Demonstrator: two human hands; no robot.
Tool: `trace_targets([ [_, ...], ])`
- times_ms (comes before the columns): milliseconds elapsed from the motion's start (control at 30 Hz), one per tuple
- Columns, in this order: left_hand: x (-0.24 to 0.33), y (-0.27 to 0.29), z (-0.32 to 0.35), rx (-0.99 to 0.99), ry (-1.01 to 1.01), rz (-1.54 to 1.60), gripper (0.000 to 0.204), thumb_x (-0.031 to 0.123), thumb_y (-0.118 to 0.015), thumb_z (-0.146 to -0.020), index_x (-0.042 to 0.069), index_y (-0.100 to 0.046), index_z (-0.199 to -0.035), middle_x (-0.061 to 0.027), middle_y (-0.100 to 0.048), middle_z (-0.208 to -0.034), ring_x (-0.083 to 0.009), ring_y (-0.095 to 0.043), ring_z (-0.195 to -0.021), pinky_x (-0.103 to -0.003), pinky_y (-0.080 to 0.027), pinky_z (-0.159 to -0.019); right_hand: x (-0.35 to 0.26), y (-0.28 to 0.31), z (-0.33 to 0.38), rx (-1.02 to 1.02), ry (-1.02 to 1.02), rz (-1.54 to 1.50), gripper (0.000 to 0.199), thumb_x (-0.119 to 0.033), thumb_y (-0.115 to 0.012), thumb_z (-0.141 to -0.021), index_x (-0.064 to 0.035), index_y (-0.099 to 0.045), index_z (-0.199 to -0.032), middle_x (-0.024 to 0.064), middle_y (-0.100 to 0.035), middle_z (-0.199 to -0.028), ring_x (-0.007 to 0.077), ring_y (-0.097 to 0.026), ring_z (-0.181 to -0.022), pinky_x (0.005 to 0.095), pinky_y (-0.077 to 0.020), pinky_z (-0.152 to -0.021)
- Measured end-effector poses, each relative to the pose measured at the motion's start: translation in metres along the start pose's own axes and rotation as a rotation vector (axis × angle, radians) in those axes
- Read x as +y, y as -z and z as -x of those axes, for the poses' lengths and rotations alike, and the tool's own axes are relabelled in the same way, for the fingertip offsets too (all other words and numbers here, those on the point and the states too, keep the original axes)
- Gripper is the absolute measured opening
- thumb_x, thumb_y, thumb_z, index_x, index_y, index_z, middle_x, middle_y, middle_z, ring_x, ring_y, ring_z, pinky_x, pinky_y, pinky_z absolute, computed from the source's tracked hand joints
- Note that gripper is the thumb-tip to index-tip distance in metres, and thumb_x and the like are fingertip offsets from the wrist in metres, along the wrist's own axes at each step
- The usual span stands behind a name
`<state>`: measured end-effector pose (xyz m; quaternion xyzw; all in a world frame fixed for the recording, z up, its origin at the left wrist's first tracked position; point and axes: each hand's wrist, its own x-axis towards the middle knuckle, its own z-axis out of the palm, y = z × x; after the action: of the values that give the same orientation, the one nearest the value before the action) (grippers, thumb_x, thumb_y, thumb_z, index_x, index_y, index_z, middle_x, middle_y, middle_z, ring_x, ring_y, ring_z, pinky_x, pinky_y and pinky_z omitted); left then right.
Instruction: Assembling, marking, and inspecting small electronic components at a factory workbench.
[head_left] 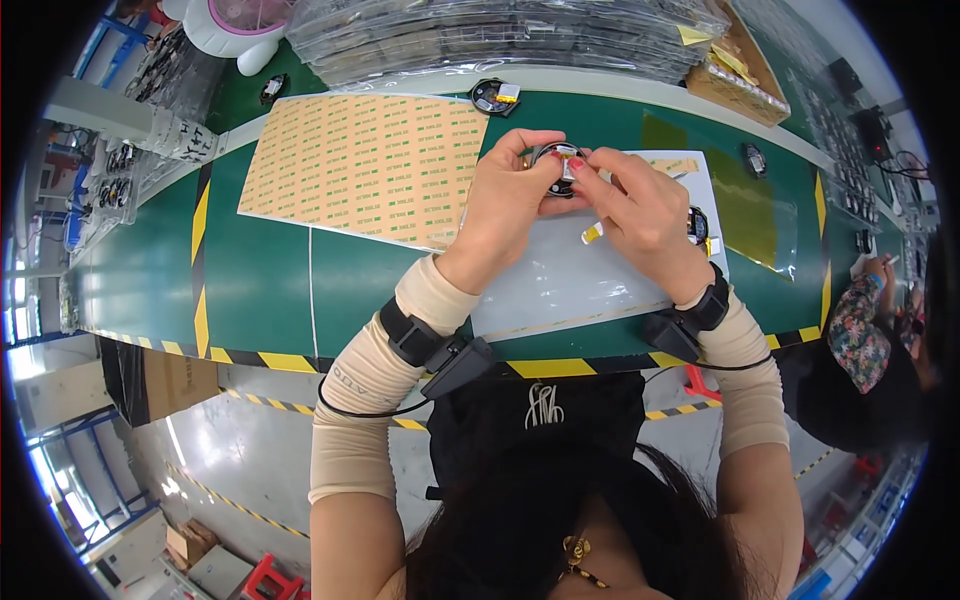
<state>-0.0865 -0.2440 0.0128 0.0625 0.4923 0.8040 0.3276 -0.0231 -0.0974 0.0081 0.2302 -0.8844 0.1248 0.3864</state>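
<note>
Fingers of the left hand point(502, 200) and right hand point(645, 218) close together on a round black-rimmed casing point(568, 165) with a silvery middle, held up over the bench point(255, 285). Beneath lies a smooth, glossy grey-white sheet point(560, 295); to its left, a flat tan backing sheet point(365, 165) with rows of green print; to its right, translucent olive film point(770, 220). Farther off sit another round casing point(489, 99) and stacked clear plastic trays point(480, 38).

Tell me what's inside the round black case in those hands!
A silvery piece shows inside the round black case; what the left hand and right hand cover can't be seen.
</note>
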Motion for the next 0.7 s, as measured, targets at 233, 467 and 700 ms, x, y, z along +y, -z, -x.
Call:
trace_targets([
  [233,0.0028,0.0042,0.0005,-0.168,-0.025,0.172,0.025,0.004,-0.040,-0.088,-0.004,-0.043,-0.112,-0.0119,-0.056,-0.099,-0.0178,-0.059,-0.088,-0.032,-0.053,-0.079,-0.0023,0.0017,-0.0058,0.036,-0.050,0.041,0.034,0.003,-0.068,-0.061,-0.0062,-0.065,-0.093,0.0057,-0.059,-0.086,0.0172,-0.053,-0.058,0.0251,-0.0415,-0.045],
  [467,0.0023,0.0007,0.0005,-0.174,0.032,0.214,0.027,0.002,-0.038,-0.089,-0.004,-0.042,-0.115,-0.0119,-0.055,-0.102,-0.0182,-0.058,-0.089,-0.032,-0.052,-0.082,0.0006,0.0056,-0.0015,0.094,-0.019,0.076,0.030,0.001,-0.069,-0.064,-0.0071,-0.065,-0.093,0.0037,-0.056,-0.077,0.0169,-0.052,-0.058,0.0253,-0.0390,-0.044],
  [700,0.0045,0.0013,0.0029,-0.194,0.014,0.192,0.029,0.002,-0.038,-0.089,-0.005,-0.040,-0.116,-0.0116,-0.054,-0.102,-0.0180,-0.058,-0.090,-0.032,-0.051,-0.084,0.0025,0.0040,-0.0015,0.064,0.017,0.054,0.030,0.001,-0.067,-0.065,-0.0067,-0.065,-0.094,0.0043,-0.055,-0.077,0.0170,-0.051,-0.057,0.0252,-0.0395,-0.044],
])
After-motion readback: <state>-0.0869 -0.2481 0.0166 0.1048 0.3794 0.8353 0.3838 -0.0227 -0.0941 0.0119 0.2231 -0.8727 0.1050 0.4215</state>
